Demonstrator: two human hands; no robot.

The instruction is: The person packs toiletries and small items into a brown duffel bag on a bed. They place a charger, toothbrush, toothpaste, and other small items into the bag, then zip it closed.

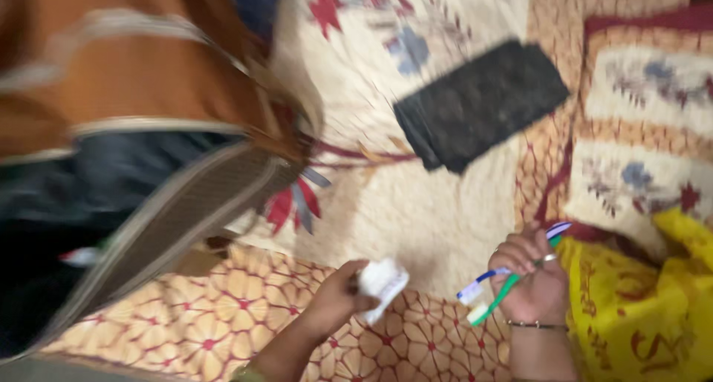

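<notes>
Two toothbrushes (505, 285), small white packet (382, 282)

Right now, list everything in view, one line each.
bag: one, orange-brown with dark and tan panels, upper left, open, blurred.
black pad: one, flat, on the quilt, upper middle.
quilt: one, cream with red and blue flowers, under everything.
yellow cloth: one, red print, lower right.
white wad: one, in the left hand's grip.
toothbrushes: two, green and blue-white, in the right hand's grip.
bangle: one, thin, right wrist.
left hand: bottom middle.
right hand: lower right, ringed.
</notes>
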